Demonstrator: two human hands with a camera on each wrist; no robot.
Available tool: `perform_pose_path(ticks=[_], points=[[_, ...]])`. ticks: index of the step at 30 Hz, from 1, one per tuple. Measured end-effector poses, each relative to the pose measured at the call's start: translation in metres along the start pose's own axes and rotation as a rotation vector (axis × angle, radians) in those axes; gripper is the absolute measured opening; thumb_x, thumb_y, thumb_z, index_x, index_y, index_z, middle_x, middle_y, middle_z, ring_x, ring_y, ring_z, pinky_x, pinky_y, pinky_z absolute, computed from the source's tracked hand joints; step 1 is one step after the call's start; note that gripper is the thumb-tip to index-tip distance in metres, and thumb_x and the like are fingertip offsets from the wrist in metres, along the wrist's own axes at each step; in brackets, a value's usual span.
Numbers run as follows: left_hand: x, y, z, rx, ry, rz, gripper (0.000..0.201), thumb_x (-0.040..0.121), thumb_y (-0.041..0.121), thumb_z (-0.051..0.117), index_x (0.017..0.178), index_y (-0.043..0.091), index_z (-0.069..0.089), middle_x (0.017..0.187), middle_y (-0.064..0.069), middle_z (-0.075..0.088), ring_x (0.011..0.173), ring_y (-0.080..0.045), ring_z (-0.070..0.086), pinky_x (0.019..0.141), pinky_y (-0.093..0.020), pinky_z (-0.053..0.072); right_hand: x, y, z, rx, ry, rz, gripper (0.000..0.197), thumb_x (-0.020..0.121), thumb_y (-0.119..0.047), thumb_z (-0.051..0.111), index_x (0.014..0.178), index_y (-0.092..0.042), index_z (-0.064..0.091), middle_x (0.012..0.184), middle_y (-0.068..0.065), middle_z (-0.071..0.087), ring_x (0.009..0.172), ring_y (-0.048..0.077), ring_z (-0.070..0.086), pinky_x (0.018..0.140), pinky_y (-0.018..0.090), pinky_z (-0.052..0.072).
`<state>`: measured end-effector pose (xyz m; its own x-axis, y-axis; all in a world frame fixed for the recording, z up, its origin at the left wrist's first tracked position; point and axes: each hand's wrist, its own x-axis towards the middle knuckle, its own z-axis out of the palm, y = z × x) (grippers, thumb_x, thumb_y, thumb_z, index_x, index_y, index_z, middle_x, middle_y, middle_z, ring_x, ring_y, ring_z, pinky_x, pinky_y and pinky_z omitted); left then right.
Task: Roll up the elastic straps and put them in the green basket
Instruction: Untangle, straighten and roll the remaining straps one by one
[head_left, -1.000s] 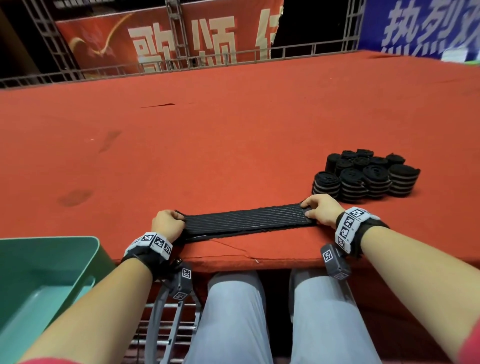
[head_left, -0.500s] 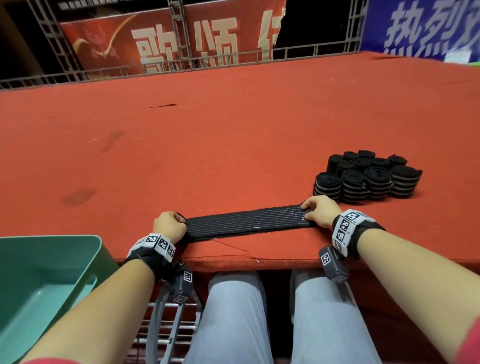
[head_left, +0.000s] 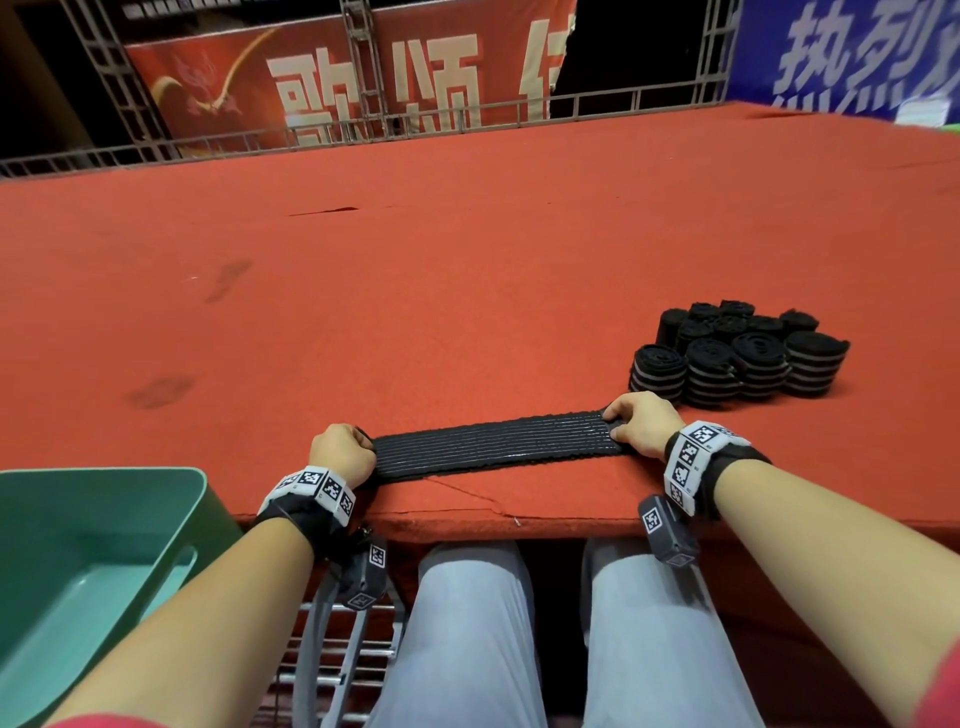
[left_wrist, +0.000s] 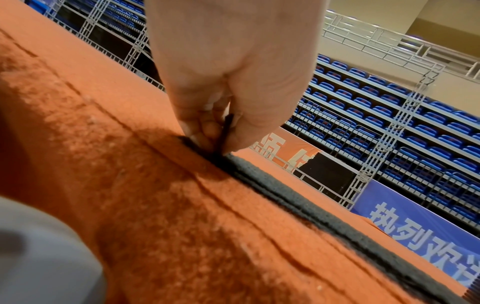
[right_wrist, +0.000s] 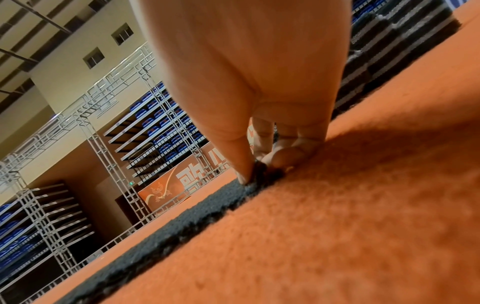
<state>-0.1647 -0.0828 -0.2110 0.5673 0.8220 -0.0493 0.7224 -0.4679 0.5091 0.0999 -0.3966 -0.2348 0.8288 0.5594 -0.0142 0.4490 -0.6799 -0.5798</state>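
Black elastic strap (head_left: 493, 447) laid flat along near edge of red tabletop (head_left: 467, 270), stretched between both hands. Left hand (head_left: 343, 453) curled tight on left end, thumb and fingers pinching strap edge (clear in left wrist view (left_wrist: 226, 131)). Right hand (head_left: 641, 422) pinching right end w/ thumb and curled fingers, fingertips (right_wrist: 288, 156) pressed to the cloth. Pile of rolled straps (head_left: 743, 356) standing on end just beyond right hand, still on tabletop, not yet in green basket (head_left: 171, 519), which sits low at left, beside the tabletop edge. Judging by look: strap soft, light, ribbed, floppy, prob. springy, so likely to snap back or unroll if let go. Best taken at one short end, folded over tight for a core, then rolled along w/ other end held taut; finished roll pinched across its sides to stop loosening. Carpet-like cover gives friction, no slip expected.
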Motion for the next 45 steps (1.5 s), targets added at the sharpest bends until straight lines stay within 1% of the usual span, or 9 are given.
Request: perform_pose_path(ticks=[7,14,20,26,32,36,39,41,45], points=[[0.006,-0.005,0.002,0.083,-0.018,-0.011,0.016,0.082,0.007,0.060,0.088,0.008,0.074,0.092,-0.014,0.071,0.086,-0.032,0.065,0.077,-0.036,0.056,-0.001,-0.004,0.000,-0.018,-0.008,0.024,0.022,0.082,-0.006,0.076,0.101,-0.016,0.073,0.102,0.004,0.070,0.092,0.017,0.062,0.079,0.022,0.043],[0.010,-0.003,-0.004,0.239,-0.078,-0.027,0.017,0.081,0.018,0.062,0.093,0.013,0.073,0.095,-0.011,0.071,0.086,-0.031,0.066,0.077,-0.035,0.057,-0.002,-0.008,-0.001,-0.092,-0.005,0.031,0.023,0.082,-0.008,0.077,0.104,-0.014,0.074,0.109,0.006,0.069,0.107,0.023,0.064,0.094,0.029,0.048],[0.006,0.007,0.000,0.442,-0.041,0.157,0.022,0.079,0.025,0.065,0.100,0.033,0.067,0.121,0.003,0.050,0.120,-0.025,0.045,0.097,-0.042,0.041,-0.004,-0.015,-0.003,-0.182,-0.014,0.016,0.023,0.082,-0.010,0.076,0.105,-0.016,0.074,0.113,0.008,0.067,0.104,0.024,0.063,0.090,0.028,0.048],[0.004,0.019,0.011,0.294,-0.337,0.382,0.036,0.063,0.046,0.079,0.090,0.038,0.056,0.105,0.016,0.056,0.100,-0.014,0.055,0.101,-0.046,0.042,-0.007,-0.019,-0.009,-0.191,-0.041,0.039,0.025,0.085,-0.011,0.075,0.109,-0.017,0.073,0.115,0.006,0.068,0.108,0.023,0.062,0.091,0.028,0.047],[0.004,0.017,0.010,0.363,-0.311,0.448,0.035,0.067,0.049,0.083,0.089,0.042,0.058,0.115,0.016,0.054,0.109,-0.014,0.053,0.099,-0.048,0.042,-0.008,-0.020,-0.010,-0.180,-0.055,0.078,0.024,0.084,-0.010,0.075,0.106,-0.019,0.073,0.115,0.005,0.067,0.107,0.023,0.063,0.089,0.028,0.047],[0.003,0.023,0.008,0.339,-0.325,0.415,0.030,0.075,0.063,0.070,0.087,0.037,0.063,0.108,0.015,0.052,0.107,-0.014,0.053,0.098,-0.046,0.043,-0.009,-0.023,-0.011,-0.193,-0.072,0.111,0.025,0.084,-0.011,0.075,0.107,-0.018,0.068,0.115,0.007,0.066,0.104,0.025,0.062,0.086,0.029,0.047],[0.004,0.024,0.011,0.368,-0.292,0.408,0.011,0.086,0.045,0.067,0.087,0.037,0.059,0.110,0.012,0.050,0.115,-0.019,0.051,0.101,-0.050,0.041,-0.010,-0.024,-0.010,-0.199,-0.045,0.176,0.039,0.083,-0.018,0.076,0.116,-0.012,0.056,0.116,0.011,0.063,0.106,0.029,0.060,0.088,0.033,0.048],[0.003,0.026,0.014,0.408,-0.269,0.382,0.020,0.086,0.036,0.070,0.101,0.035,0.057,0.116,0.008,0.049,0.120,-0.021,0.047,0.103,-0.051,0.039,-0.010,-0.027,-0.010,-0.197,-0.050,0.227,0.045,0.083,-0.023,0.077,0.118,-0.007,0.055,0.115,0.014,0.063,0.110,0.032,0.060,0.088,0.033,0.049],[0.005,0.037,0.015,0.492,-0.277,0.319,0.058,0.084,0.037,0.072,0.136,0.031,0.048,0.132,0.002,0.048,0.128,-0.023,0.043,0.105,-0.053,0.038,-0.010,-0.031,-0.011,-0.203,-0.061,0.274,0.031,0.082,-0.020,0.077,0.071,-0.007,0.051,0.075,0.008,0.055,0.086,0.029,0.060,0.056,0.027,0.039]])
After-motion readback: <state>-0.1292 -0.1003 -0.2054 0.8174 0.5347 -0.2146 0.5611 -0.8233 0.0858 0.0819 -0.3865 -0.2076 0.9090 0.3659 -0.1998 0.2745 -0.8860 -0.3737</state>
